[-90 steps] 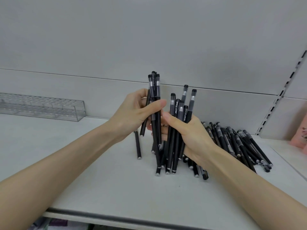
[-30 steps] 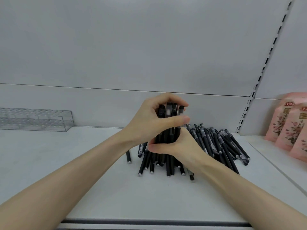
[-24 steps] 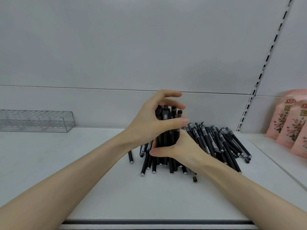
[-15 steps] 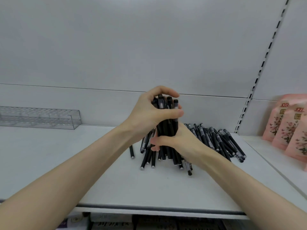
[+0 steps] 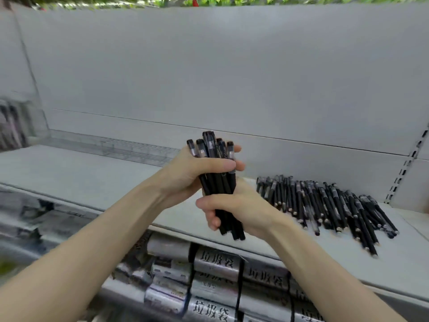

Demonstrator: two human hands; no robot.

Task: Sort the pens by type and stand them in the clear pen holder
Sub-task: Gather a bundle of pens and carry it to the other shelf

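While both hands are wrapped round the bundle (image 5: 217,184) of black pens at the centre of the frame, I would take my time squaring it up. The left hand (image 5: 197,173) grasps the upper part, thumb laid across the front just under the caps. The right hand (image 5: 239,210) grasps the lower part, fingers curled round the barrels, whose ends stick out below it. The bundle seems held clear of the shelf (image 5: 69,175), caps up and leaning a little to the left. The holder (image 5: 120,148) lies along the back wall at the middle left, well apart from the hands and blurred, so I cannot tell whether any of it is filled. The step, as I judge it, is carrying this handful over to it. I'd level the caps first, since they stand at uneven heights, and grip firmly with the right hand so no barrel slides out underneath. I'd travel left, low over the shelf, then let the left hand pick pens off one at a time. The loose pile (image 5: 325,205) at the right needs no attention yet. The main risk I see is a pen slipping past the shelf's front edge.
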